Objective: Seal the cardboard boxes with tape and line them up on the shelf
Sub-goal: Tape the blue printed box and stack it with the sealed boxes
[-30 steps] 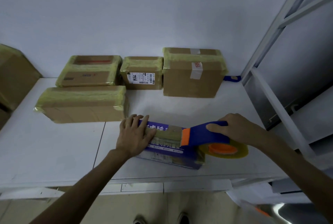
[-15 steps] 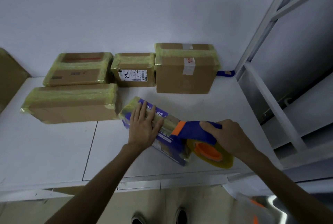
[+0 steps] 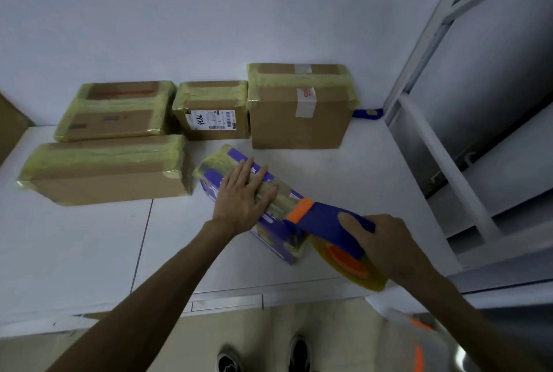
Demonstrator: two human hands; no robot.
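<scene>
Partly hidden purple box (image 3: 279, 240) under left hand (image 3: 243, 195), right hand (image 3: 386, 247) gripping dispenser (image 3: 321, 219)

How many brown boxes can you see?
4: along the wall the left box, middle box and right box, plus the front box. A brown shape at the far left may be another.

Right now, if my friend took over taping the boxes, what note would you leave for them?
Hands: the left grip presses flat, fingers straight, on top of the purple box. The right grip holds the blue tape dispenser, its orange end on the box top.
Place: the purple box lies slanted on the white shelf.
Done: four brown boxes sit taped at the back: long box, flat box, labelled box, tall box.
Left: finish taping the purple box, then line it up with the others.
</scene>
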